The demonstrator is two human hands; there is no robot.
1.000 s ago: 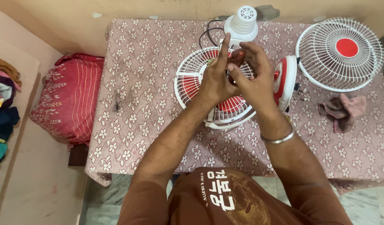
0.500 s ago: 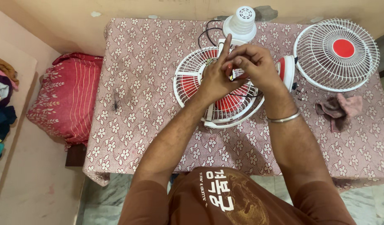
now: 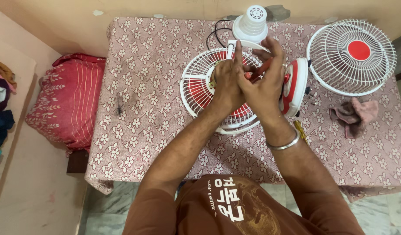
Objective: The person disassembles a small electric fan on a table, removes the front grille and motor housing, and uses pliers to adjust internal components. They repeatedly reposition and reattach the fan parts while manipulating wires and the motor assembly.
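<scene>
While pressed together above the fan guard (image 3: 200, 93), both hands (image 3: 248, 85) pinch a small red part (image 3: 258, 72).

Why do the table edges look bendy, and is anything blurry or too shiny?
In the head view, the wide lens bows the flowered tablecloth edges outward; light is soft and even, with only faint shadows under the left hand and right hand; no strong glare shows on the white fan guard; the small red part between the fingers is too hidden to make out.
</scene>
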